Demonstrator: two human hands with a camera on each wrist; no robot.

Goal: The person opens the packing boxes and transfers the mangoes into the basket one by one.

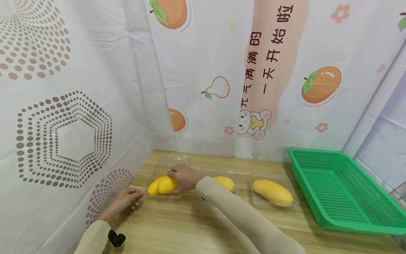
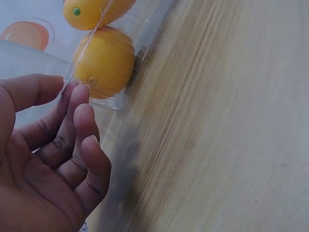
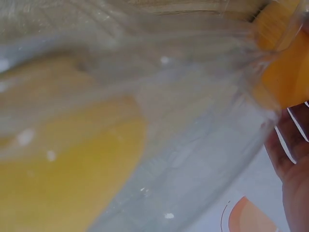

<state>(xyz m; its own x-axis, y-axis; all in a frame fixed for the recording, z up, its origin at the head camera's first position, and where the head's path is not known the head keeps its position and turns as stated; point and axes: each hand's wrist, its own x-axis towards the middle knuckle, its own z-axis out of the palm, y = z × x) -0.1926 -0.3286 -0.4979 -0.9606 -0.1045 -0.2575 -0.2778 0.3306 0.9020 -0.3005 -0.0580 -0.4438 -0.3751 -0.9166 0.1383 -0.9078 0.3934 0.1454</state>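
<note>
Two yellow mangoes lie in the leftmost clear plastic box (image 1: 165, 163), whose lid stands folded back. My right hand (image 1: 185, 175) reaches in from the right and grips the nearer mango (image 1: 167, 185), fingers on its far side. Beside it the second mango (image 1: 152, 187) rests at the left end of the box. At the box's left corner my left hand (image 1: 125, 201) pinches the thin rim between thumb and fingertips, seen close up in the left wrist view, where a mango (image 2: 107, 63) sits just behind the plastic.
Under my right forearm another clear box holds a mango (image 1: 226, 183). Further right, a third clear box (image 1: 257, 201) holds one more mango (image 1: 273, 192). A green plastic basket (image 1: 326, 151) stands at the right. Patterned curtains border the wooden table (image 1: 177, 229) at the left and back.
</note>
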